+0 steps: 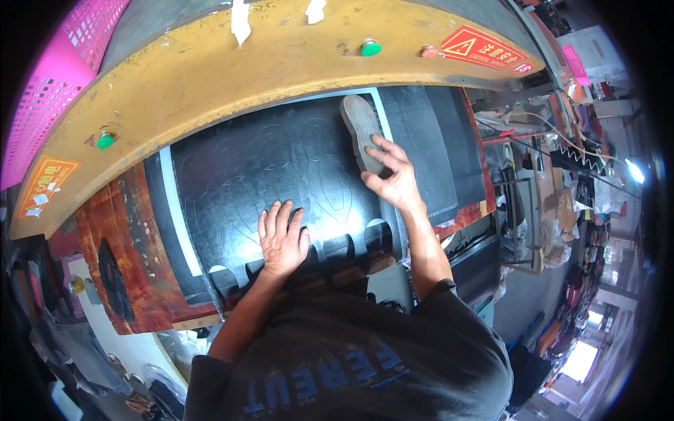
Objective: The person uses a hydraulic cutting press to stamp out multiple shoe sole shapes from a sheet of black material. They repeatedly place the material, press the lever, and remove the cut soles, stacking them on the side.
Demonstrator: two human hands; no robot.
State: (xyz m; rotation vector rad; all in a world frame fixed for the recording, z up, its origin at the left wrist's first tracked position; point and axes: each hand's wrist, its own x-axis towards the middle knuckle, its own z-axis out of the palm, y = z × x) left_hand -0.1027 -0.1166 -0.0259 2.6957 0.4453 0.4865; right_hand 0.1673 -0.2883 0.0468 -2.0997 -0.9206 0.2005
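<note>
A black sheet [246, 179] is spread before me, with several sole-shaped outlines pressed or cut into its surface. At its near edge, sole-shaped openings show. My left hand [283, 244] lies flat on the sheet near that edge, its fingers stretched out and nothing in them. On the sheet's far right part rests a grey, sole-shaped cutting die [358, 116], toe pointing away from me. My right hand [394, 179] holds the near end of this die, thumb on one side and fingers over it. The hand covers part of the die's near end.
Beyond the sheet a yellow machine beam [203, 81] spans the bench, with green buttons [371, 48] and a red button [430, 51]. A worn reddish board [133, 245] lies left, bearing a black looped thing [116, 281]. Far left stands a pink basket [53, 91]. Metal racks [519, 224] stand right.
</note>
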